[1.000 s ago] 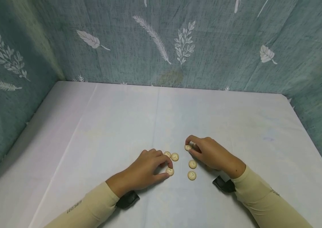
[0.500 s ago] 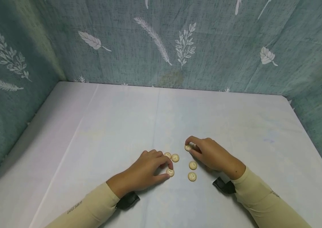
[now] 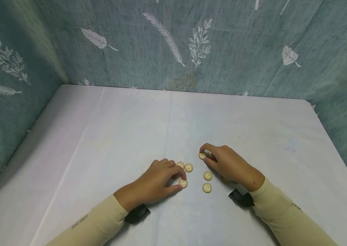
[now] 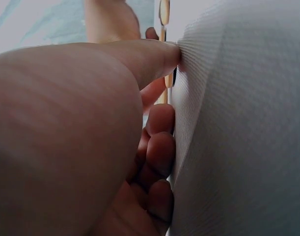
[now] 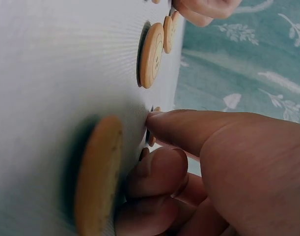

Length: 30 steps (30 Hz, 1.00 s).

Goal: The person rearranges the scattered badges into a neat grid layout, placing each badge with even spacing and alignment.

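Observation:
Several round, light wooden buttons lie on the white table. My left hand (image 3: 158,181) pinches one button (image 3: 183,183) between thumb and index finger, flat at the cloth. Behind it sit two more buttons, one (image 3: 188,167) in plain view and its neighbour (image 3: 180,165) partly covered by the left fingers. To the right, my right hand (image 3: 231,165) holds the farthest button (image 3: 202,155) by its edges with thumb and index finger. Two others, an upper one (image 3: 207,175) and a lower one (image 3: 206,187), lie below that hand. In the left wrist view, the thumb (image 4: 157,56) hides much of the button.
A white cloth (image 3: 124,126) with faint creases covers the table. Green leaf-patterned fabric (image 3: 130,51) hangs behind it and along both sides. A black wrist device (image 3: 138,214) sits under the left wrist, another black device (image 3: 241,198) under the right.
The head view has tilted slightly, shifting everything up a little. Both hands and all the buttons keep their places on the table.

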{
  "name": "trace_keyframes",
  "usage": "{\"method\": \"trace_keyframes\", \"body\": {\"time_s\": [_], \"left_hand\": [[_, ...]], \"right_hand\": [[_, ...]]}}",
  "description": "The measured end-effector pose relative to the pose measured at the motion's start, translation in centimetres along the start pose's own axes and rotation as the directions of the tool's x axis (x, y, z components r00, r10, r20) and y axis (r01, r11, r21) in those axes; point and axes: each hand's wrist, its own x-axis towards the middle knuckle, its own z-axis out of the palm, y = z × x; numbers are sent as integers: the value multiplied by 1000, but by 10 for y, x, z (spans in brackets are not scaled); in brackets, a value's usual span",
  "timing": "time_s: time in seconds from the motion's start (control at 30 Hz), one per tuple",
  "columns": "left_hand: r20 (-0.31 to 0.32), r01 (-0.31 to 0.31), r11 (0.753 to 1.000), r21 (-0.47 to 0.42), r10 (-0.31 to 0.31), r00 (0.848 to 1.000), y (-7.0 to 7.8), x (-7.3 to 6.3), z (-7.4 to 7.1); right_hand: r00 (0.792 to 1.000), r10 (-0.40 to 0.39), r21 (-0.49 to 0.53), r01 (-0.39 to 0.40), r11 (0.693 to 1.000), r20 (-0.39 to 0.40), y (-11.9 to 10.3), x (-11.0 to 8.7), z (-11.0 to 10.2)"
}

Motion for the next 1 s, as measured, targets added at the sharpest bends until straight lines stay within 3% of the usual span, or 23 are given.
{"method": "trace_keyframes", "body": {"time_s": [0.3,0.53,0.67,0.9,1.0], "left_hand": [[13,16,1000,-14,-15,1000,-1,-2,1],[-15,-2,1000,1,2,1000,0,-1,-1],[12,18,1000,-8,-18,1000,-1,-2,0],[-13,-5,1000,14,5,1000,-1,-1,-1],[5,5,1000,-1,-5,1000,0,-1,-1]], "right_hand": [[1000,14,13,-15,1000,14,-1,0,1],[1000,-3,12,3,1000,4,-2,1,-1],[1000,-6,15,6,1000,25,-2,-1,1],[999,-51,-32,51,998,8,-6,-2,0],[998,-57,-58,58,997,17,-9,-4,0]]}}
